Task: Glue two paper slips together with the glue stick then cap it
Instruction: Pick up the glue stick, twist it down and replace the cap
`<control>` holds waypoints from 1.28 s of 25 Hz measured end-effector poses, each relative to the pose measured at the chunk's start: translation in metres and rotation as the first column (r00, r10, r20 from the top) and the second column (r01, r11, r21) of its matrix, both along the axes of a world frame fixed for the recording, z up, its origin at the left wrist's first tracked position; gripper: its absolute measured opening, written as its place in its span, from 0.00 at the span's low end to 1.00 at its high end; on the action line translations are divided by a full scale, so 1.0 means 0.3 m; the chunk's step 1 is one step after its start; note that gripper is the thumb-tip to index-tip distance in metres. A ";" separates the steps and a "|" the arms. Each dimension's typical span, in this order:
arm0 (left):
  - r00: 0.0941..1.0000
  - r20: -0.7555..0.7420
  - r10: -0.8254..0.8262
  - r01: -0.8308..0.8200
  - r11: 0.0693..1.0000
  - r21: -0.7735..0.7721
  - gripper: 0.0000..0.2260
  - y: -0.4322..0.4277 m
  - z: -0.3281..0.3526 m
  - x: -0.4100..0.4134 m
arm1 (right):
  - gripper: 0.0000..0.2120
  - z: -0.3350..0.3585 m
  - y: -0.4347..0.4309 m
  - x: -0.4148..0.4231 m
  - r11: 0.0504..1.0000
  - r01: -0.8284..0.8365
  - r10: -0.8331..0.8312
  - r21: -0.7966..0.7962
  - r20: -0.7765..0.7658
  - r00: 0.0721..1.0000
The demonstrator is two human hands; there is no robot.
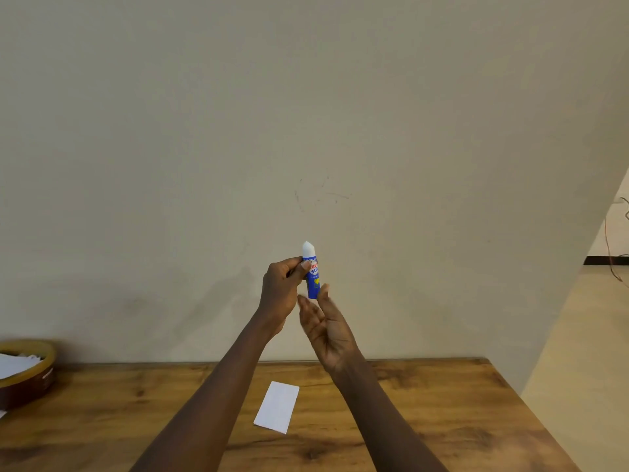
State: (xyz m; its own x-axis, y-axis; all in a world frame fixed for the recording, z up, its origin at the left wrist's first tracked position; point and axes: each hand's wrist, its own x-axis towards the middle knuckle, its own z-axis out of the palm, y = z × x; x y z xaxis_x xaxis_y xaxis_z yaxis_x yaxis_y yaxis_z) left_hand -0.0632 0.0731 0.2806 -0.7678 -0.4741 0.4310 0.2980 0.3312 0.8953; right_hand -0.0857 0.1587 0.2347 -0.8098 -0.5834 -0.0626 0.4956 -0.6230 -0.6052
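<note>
- The left hand (280, 291) grips the glue stick (312, 274) upright, thumb across its label. It is raised in front of the wall, well above the far edge of the tabletop (442, 420).
- The right hand (323, 328) is relaxed, palm up with straight fingers, just beside the stick's lower end. Blur hides whether it touches.
- One white paper slip (276, 407) lies flat near the middle of the tabletop. I cannot tell whether it is a single slip or two already joined.
- The stick's top is white and pointed, either a cap or bare glue, so capping looks unfinished or unconfirmed.
- My judgement is that the task is either at its very start or near its end.
- Writing on the blue barrel reads "ev" in red and "sti" in white, and the rest is covered.
- A round brown container (34, 379) holding white papers sits at the left edge.
</note>
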 end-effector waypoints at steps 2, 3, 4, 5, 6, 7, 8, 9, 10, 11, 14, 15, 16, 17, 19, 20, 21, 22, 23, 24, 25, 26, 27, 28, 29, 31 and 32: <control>1.000 0.010 -0.015 0.015 1.000 0.006 0.10 -0.008 -0.003 0.001 | 0.23 0.003 0.003 0.000 0.991 -0.079 0.076 0.105 0.030 0.997; 0.999 0.022 -0.027 0.027 1.000 -0.001 0.10 -0.008 -0.004 0.000 | 0.24 0.007 0.004 -0.001 0.991 -0.103 0.098 0.085 0.062 0.993; 0.999 0.033 -0.038 0.038 0.999 -0.012 0.11 -0.005 -0.003 -0.001 | 0.22 0.009 0.000 -0.002 0.994 -0.100 0.096 0.038 0.097 0.991; 0.998 0.039 -0.043 0.044 0.999 -0.021 0.11 0.001 -0.001 -0.001 | 0.19 0.007 -0.006 -0.002 0.997 -0.074 0.076 -0.023 0.129 0.989; 0.998 0.038 -0.042 0.043 0.999 -0.022 0.11 0.008 0.001 -0.002 | 0.16 0.003 -0.011 -0.002 0.996 -0.034 0.046 -0.084 0.151 0.987; 0.999 0.032 -0.035 0.036 0.999 -0.014 0.11 0.014 0.001 -0.002 | 0.13 0.000 -0.014 0.002 0.991 0.006 0.016 -0.136 0.163 0.986; 0.999 0.027 -0.028 0.028 1.000 0.002 0.11 0.018 0.001 -0.002 | 0.10 -0.006 -0.017 0.004 0.984 0.034 -0.006 -0.177 0.158 0.987; 0.999 0.028 -0.023 0.022 1.000 0.021 0.11 0.017 0.001 -0.002 | 0.09 -0.014 -0.019 0.005 0.977 0.055 -0.025 -0.207 0.143 0.989; 0.999 0.033 -0.019 0.018 0.999 0.033 0.11 0.013 0.001 -0.003 | 0.09 -0.021 -0.017 0.005 0.974 0.061 -0.037 -0.218 0.116 0.993; 0.999 0.040 -0.016 0.015 0.999 0.033 0.11 0.008 0.000 -0.004 | 0.10 -0.024 -0.013 0.005 0.978 0.052 -0.034 -0.201 0.090 0.995; 0.998 0.055 -0.031 0.031 1.000 0.002 0.11 0.001 -0.003 -0.004 | 0.21 -0.013 0.006 -0.005 0.999 -0.033 0.032 0.024 0.059 0.998; 0.997 0.064 -0.034 0.035 0.999 -0.007 0.11 0.000 -0.005 -0.005 | 0.26 -0.009 0.011 -0.012 0.992 -0.071 0.064 0.100 0.065 0.996; 0.997 0.071 -0.036 0.037 0.999 -0.013 0.11 -0.002 -0.009 -0.005 | 0.26 -0.005 0.015 -0.017 0.984 -0.106 0.096 0.145 0.074 0.993; 0.996 0.076 -0.038 0.040 0.999 -0.017 0.11 -0.003 -0.013 -0.007 | 0.24 -0.001 0.015 -0.018 0.980 -0.133 0.121 0.146 0.089 0.989; 0.995 0.084 -0.044 0.045 0.999 -0.018 0.11 -0.004 -0.018 -0.012 | 0.19 0.000 0.010 -0.014 0.989 -0.134 0.125 0.064 0.122 0.985; 0.995 0.092 -0.045 0.047 0.999 -0.021 0.11 -0.003 -0.020 -0.012 | 0.17 -0.006 0.006 -0.009 0.995 -0.096 0.094 0.014 0.138 0.986; 0.994 0.098 -0.047 0.049 0.999 -0.018 0.11 0.001 -0.020 -0.012 | 0.14 -0.014 0.002 -0.003 0.998 -0.043 0.049 -0.038 0.155 0.987; 0.994 0.100 -0.051 0.052 0.999 -0.005 0.11 0.004 -0.020 -0.012 | 0.11 -0.024 -0.001 0.004 0.996 0.009 0.004 -0.084 0.161 0.987; 0.993 0.101 -0.052 0.051 0.999 0.013 0.11 0.005 -0.020 -0.012 | 0.08 -0.034 -0.005 0.007 0.992 0.052 -0.035 -0.112 0.154 0.988; 0.993 0.104 -0.049 0.047 0.999 0.022 0.11 0.004 -0.019 -0.012 | 0.05 -0.041 -0.010 0.009 0.989 0.083 -0.066 -0.125 0.133 0.989; 0.993 0.110 -0.038 0.037 0.999 0.016 0.11 0.001 -0.017 -0.011 | 0.05 -0.044 -0.014 0.008 0.988 0.098 -0.084 -0.123 0.111 0.990; 0.993 0.112 -0.027 0.026 1.000 0.004 0.12 -0.005 -0.015 -0.008 | 0.06 -0.043 -0.016 0.008 0.990 0.093 -0.084 -0.105 0.088 0.993; 0.994 0.109 -0.021 0.022 1.000 -0.005 0.12 -0.012 -0.012 -0.005 | 0.08 -0.038 -0.014 0.007 0.996 0.069 -0.065 -0.063 0.061 0.996; 0.994 0.106 -0.026 0.027 1.000 -0.006 0.12 -0.020 -0.009 -0.001 | 0.10 -0.029 -0.011 0.009 1.000 0.028 -0.028 0.002 0.027 0.999; 0.994 0.106 -0.039 0.040 0.999 -0.005 0.12 -0.024 -0.005 0.002 | 0.14 -0.020 -0.006 0.009 0.997 -0.025 0.025 0.077 -0.003 1.000; 0.991 0.120 -0.063 0.064 0.998 -0.006 0.12 -0.025 -0.005 0.010 | 0.23 -0.008 -0.001 0.008 0.980 -0.115 0.118 0.161 -0.009 0.993; 0.990 0.126 -0.066 0.067 0.998 -0.006 0.12 -0.023 -0.007 0.012 | 0.24 -0.005 -0.003 0.008 0.977 -0.140 0.141 0.160 0.007 0.990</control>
